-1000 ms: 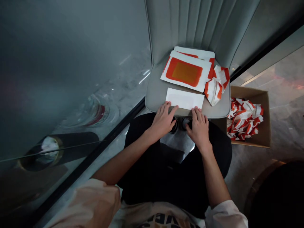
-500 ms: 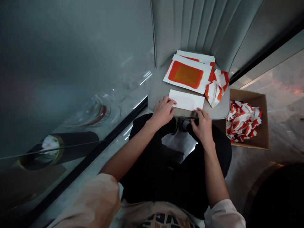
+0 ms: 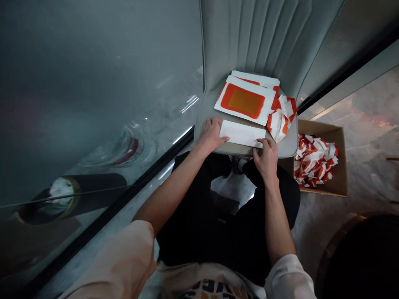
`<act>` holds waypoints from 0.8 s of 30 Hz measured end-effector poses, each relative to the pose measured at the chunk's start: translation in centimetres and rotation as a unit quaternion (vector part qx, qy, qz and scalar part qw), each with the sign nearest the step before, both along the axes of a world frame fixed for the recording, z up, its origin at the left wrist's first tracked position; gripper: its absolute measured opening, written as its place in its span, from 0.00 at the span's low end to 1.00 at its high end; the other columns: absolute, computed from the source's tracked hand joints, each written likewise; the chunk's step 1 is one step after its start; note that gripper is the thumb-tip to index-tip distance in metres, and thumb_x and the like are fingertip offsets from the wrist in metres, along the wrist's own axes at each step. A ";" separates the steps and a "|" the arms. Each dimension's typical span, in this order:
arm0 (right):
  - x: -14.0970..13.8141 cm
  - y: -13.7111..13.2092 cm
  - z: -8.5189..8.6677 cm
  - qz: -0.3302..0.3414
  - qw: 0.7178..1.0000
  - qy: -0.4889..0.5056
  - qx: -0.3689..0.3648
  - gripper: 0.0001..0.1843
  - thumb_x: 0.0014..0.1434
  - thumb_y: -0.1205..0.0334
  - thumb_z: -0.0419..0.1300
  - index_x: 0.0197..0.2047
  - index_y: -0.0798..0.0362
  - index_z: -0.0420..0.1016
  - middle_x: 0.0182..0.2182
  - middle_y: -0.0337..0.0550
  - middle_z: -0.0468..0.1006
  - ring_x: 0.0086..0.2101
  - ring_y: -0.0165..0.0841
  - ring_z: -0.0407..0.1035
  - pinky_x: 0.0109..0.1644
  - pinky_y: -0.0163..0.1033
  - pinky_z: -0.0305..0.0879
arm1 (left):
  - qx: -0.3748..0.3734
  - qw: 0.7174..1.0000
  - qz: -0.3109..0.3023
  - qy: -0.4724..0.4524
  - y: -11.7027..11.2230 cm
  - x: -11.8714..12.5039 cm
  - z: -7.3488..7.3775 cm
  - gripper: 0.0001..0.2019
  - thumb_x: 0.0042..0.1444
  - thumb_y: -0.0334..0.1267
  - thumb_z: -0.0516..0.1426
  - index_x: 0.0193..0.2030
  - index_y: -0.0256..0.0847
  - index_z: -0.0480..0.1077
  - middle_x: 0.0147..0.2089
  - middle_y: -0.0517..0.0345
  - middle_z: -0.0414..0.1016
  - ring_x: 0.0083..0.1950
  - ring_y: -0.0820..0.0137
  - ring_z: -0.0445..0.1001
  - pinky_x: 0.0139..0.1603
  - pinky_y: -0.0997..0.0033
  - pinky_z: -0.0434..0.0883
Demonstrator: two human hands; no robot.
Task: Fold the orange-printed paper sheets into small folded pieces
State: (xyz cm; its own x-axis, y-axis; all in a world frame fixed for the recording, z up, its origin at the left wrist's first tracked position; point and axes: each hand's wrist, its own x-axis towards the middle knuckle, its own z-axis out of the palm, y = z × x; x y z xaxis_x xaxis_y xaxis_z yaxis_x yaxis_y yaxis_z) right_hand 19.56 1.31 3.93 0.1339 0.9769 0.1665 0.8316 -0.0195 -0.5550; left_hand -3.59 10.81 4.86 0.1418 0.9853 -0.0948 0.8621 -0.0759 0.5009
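A white sheet of paper (image 3: 241, 133), folded into a narrow strip, lies flat near the front edge of the grey chair seat (image 3: 207, 109). My left hand (image 3: 212, 135) grips its left end, thumb at the lower corner and fingers by the upper one. At the lower right corner, my right hand (image 3: 267, 155) has curled fingertips on the paper, with the thumb below its edge. Behind the strip is a stack of white sheets (image 3: 245, 101) printed with an orange-red rectangle. Folded red-and-white paper pieces (image 3: 278, 124) rest right of the stack.
A cardboard box (image 3: 339, 166) with many folded red-and-white paper pieces (image 3: 316, 160) stands on the floor right of the chair. Along the left runs a glass panel (image 3: 102, 83) with a dark bottom frame. A dark round object (image 3: 364, 257) is at the lower right.
My left hand has shifted to the paper's left end, its fingers moving up and outward. My right hand stays near the lower right corner. The view has shifted slightly.
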 end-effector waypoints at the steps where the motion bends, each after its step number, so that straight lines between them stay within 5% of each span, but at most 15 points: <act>1: 0.1 0.1 -0.2 -0.007 1.000 0.000 0.004 0.18 0.64 0.63 0.58 0.56 0.54 0.77 0.53 0.56 0.73 0.55 0.47 0.66 0.61 0.52 0.66 | -0.011 1.000 0.005 -0.004 -0.1 0.0 0.0 0.32 0.52 0.42 0.71 0.59 0.37 0.64 0.61 0.41 0.67 0.62 0.50 0.70 0.65 0.49 0.69; 5: 0.3 0.4 -0.4 -0.023 1.000 0.010 0.002 0.16 0.66 0.61 0.57 0.54 0.54 0.77 0.49 0.55 0.72 0.51 0.45 0.68 0.60 0.51 0.68 | -0.045 0.998 0.020 -0.027 -0.3 0.2 0.4 0.29 0.54 0.41 0.70 0.58 0.37 0.64 0.58 0.42 0.70 0.59 0.52 0.73 0.63 0.51 0.70; 11: -0.1 0.2 -0.1 -0.039 0.999 0.025 0.021 0.17 0.69 0.56 0.56 0.57 0.53 0.74 0.51 0.55 0.70 0.48 0.43 0.69 0.56 0.49 0.70 | -0.082 0.994 0.008 -0.075 -0.1 -0.4 0.8 0.16 0.56 0.38 0.68 0.49 0.38 0.72 0.42 0.52 0.78 0.44 0.64 0.76 0.50 0.63 0.72; 17: 0.3 0.1 -0.2 -0.095 0.994 0.050 -0.005 0.24 0.64 0.56 0.61 0.60 0.54 0.68 0.54 0.58 0.68 0.46 0.43 0.72 0.51 0.49 0.72 | -0.127 0.982 -0.061 -0.129 -0.8 -1.5 0.8 0.06 0.57 0.38 0.66 0.38 0.39 0.78 0.34 0.56 0.79 0.34 0.70 0.74 0.40 0.70 0.69; 24: -1.1 -0.1 -0.3 -0.085 0.951 0.278 -0.106 0.25 0.65 0.44 0.62 0.53 0.50 0.58 0.31 0.41 0.78 0.25 0.36 0.74 0.29 0.40 0.72 | -0.286 0.921 -0.073 -0.253 -3.9 -0.5 1.1 0.09 0.63 0.43 0.61 0.39 0.38 0.76 0.29 0.56 0.78 0.26 0.72 0.73 0.26 0.74 0.67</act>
